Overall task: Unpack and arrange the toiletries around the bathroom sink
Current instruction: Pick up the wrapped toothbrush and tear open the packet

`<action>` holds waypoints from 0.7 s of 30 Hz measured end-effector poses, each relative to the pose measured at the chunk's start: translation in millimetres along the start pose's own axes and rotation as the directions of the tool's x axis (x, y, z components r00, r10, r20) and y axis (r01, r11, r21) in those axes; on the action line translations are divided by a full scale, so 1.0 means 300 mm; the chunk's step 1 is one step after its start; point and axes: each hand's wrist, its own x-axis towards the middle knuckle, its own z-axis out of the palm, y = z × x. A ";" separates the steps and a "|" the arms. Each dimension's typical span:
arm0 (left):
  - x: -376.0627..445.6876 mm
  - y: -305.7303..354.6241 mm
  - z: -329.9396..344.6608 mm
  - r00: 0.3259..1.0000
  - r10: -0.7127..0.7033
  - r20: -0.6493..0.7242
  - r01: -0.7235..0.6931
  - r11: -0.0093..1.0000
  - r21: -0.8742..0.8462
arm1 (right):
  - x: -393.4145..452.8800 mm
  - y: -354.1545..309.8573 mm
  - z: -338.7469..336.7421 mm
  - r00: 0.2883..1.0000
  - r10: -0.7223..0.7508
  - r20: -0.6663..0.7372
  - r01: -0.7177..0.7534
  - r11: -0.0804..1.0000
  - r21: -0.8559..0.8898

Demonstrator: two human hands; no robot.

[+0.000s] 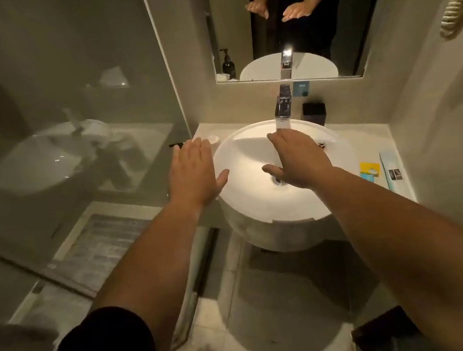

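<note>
Both hands are extended palm-down, fingers spread flat, holding nothing. The left hand hovers at frame centre-left, over the left rim of the round white sink. The right hand is above the basin, below the chrome faucet. A boxed toothpaste and yellow packet lie on the countertop, right of the sink.

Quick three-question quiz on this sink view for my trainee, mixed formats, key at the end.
1. True or false: the left hand holds a toiletry.
2. The right hand hovers over: A) the floor B) the sink basin C) the mirror
3. Which side of the basin has the yellow packet and the long pale box?

Key: 1 false, both hands are open and empty. 2 B. 3 the right side, on the counter.
</note>
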 end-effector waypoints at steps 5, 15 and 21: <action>-0.025 0.058 0.066 1.000 0.025 0.015 -0.025 1.000 -0.014 | -0.052 0.027 0.062 0.998 0.035 0.060 -0.036 0.999 0.020; -0.065 0.207 0.205 0.992 0.107 0.073 -0.102 0.992 -0.075 | -0.170 0.122 0.169 0.993 0.071 0.093 -0.072 0.997 0.006; -0.016 0.240 0.279 0.981 0.153 0.123 -0.143 0.986 -0.084 | -0.169 0.179 0.221 0.985 0.112 0.131 -0.109 0.994 -0.027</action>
